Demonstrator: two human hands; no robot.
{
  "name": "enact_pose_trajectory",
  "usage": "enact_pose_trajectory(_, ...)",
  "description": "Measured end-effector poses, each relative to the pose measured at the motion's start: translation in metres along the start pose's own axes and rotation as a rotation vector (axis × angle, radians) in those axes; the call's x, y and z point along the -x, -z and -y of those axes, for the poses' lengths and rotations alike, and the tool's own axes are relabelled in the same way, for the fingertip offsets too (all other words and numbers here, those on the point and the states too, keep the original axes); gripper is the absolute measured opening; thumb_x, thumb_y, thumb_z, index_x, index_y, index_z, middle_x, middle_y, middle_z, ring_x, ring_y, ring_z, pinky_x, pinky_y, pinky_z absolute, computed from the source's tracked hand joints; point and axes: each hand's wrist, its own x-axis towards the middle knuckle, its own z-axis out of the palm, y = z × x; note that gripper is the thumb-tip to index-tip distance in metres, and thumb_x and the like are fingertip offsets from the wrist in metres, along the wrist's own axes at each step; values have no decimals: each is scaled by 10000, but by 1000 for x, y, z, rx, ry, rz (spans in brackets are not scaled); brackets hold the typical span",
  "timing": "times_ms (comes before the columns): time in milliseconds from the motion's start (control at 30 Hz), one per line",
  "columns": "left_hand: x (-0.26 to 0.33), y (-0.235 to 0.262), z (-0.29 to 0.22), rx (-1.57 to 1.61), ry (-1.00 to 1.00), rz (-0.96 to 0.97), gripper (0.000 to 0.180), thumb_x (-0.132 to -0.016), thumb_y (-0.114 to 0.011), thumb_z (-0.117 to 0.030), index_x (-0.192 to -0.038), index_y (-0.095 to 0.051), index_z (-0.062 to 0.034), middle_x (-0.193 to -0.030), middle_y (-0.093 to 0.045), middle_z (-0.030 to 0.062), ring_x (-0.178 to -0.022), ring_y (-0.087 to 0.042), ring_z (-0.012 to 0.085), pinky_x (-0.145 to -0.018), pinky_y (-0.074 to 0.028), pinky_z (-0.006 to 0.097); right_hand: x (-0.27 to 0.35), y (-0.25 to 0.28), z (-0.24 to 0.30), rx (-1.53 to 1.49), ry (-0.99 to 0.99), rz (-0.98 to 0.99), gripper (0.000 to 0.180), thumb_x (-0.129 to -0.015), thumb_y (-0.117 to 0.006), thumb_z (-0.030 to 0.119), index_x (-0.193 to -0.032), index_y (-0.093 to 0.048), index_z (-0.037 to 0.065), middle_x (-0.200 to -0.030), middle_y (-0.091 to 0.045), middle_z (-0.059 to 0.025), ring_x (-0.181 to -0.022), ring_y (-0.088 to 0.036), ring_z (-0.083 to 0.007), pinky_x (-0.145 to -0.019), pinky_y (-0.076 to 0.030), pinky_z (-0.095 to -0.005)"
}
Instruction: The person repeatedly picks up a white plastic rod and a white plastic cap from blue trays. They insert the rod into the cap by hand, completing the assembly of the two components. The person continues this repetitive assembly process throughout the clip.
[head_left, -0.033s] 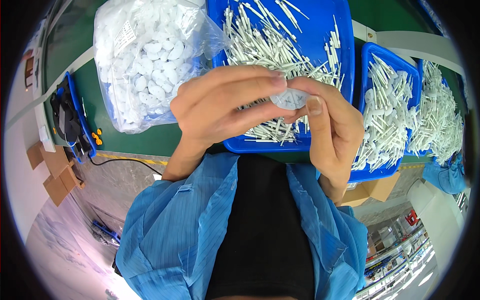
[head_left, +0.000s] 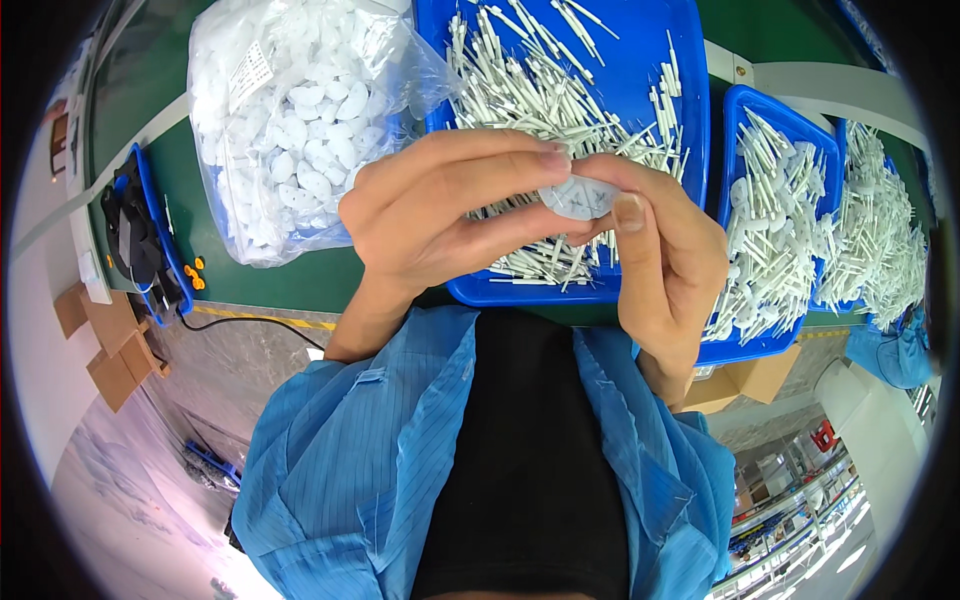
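Head view, pale whitish piece [head_left: 579,199], rounded lower edge, dark surface marks

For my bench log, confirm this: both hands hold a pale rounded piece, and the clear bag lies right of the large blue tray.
Not quite: the head view shows the clear bag lying left of the large blue tray. The left hand and right hand hold a pale rounded piece.

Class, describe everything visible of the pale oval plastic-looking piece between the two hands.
The whitish, flat oval piece looks plastic, with fine dark marks on its face, turned toward the camera. It is held above the blue rectangular plastic tray, its left side in the left hand, its right end in the right hand, edges partly covered.
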Motion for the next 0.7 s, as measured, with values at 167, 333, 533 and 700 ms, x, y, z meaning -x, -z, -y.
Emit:
enact_pose_trajectory(167,5,0,3,-52,-109,-23,448,-605,-930,-122,-930,-664,36,-892,-717,214,-749,-738,241,-629,-619,276,-3,0,-1,20,43,10,179,-975,-563,41,-1086,-680,-38,-951,-721,-139,-722,-681,-148,-660,-545,-250)
enact_pose_trajectory(333,12,-1,5,-45,-172,-30,478,-613,-930,-108,-950,-643,72,-931,-709,239,-766,-740,289,-649,-625,299,-2,-2,1,-20,-13,5,181,-979,-558,44,-1087,-677,-40,-932,-716,-131,-710,-667,-139,-649,-535,-244)
enact_pose_trajectory(533,12,-3,13,146,-2,-107,778,-605,-934,-194,-1217,-534,71,-991,-703,223,-808,-739,288,-688,-614,311,3,5,4,9,-107,-75,327,-1051,-414,158,-1121,-626,-81,-891,-698,-173,-696,-658,-177,-694,-526,-283)
enact_pose_trajectory(700,13,24,16,168,64,-107,758,-753,-848,-310,-1273,-447,69,-980,-679,252,-718,-725,313,-639,-596,348,32,99,3,441,79,-639,418,-1069,-391,250,-1210,-607,-80,-869,-686,-129,-679,-598,-123,-593,-499,-240)
